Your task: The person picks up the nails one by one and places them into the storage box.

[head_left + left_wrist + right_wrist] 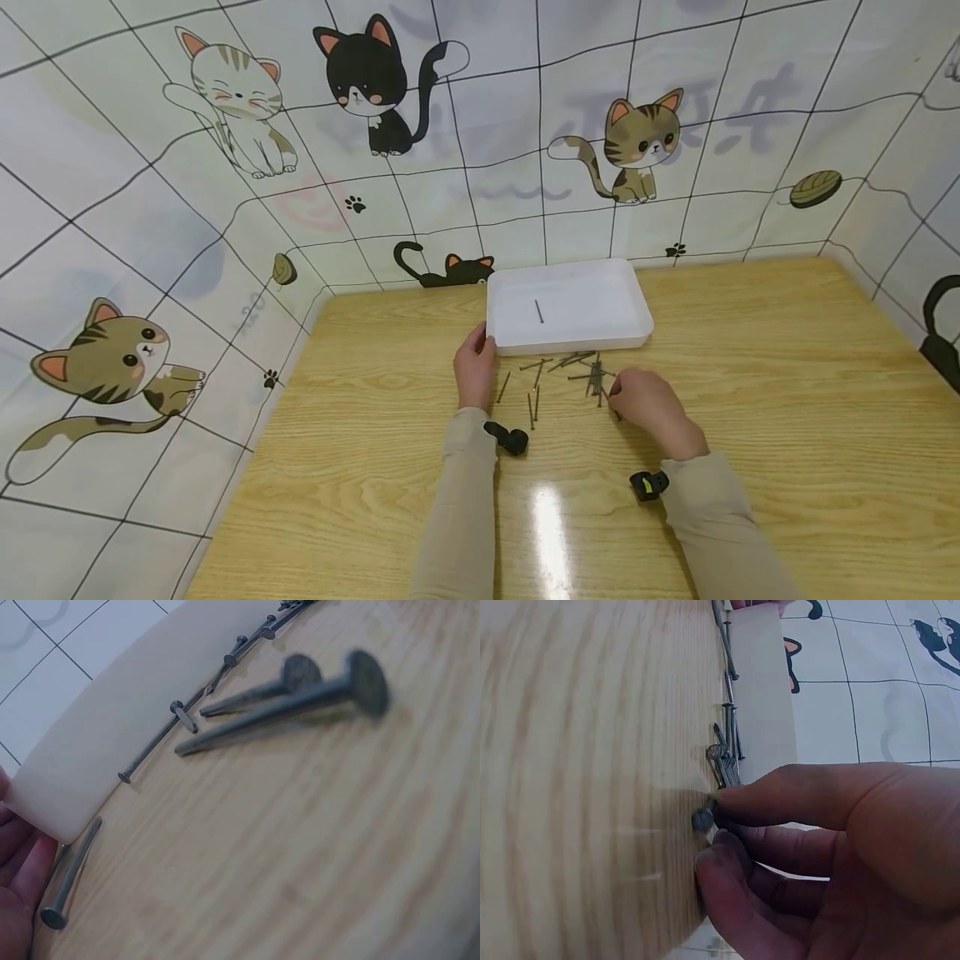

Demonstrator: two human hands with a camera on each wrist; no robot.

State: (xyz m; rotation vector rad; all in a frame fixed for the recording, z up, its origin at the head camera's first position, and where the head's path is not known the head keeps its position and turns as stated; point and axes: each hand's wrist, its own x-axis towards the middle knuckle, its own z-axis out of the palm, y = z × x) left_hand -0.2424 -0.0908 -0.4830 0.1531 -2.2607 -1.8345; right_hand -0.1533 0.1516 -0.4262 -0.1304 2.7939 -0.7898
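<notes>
A white plastic tray (570, 343) sits against the back wall, with one nail (539, 312) lying inside it. At its front left corner, my left hand (475, 367) holds the edge; in the left wrist view only part of the fingers (26, 862) shows beside the tray wall. Loose nails (596, 379) lie scattered on the table along the tray's front. To the right of this pile, my right hand (647, 402) pinches a nail (703, 819) between thumb and fingertips, low over the tabletop, with the nail's head visible.
The wooden table (360, 467) runs up to walls covered with a cat-print sheet (510, 125). Two nails (533, 408) lie apart from the pile, nearer the left forearm. A single nail (71, 877) rests close to the left fingers.
</notes>
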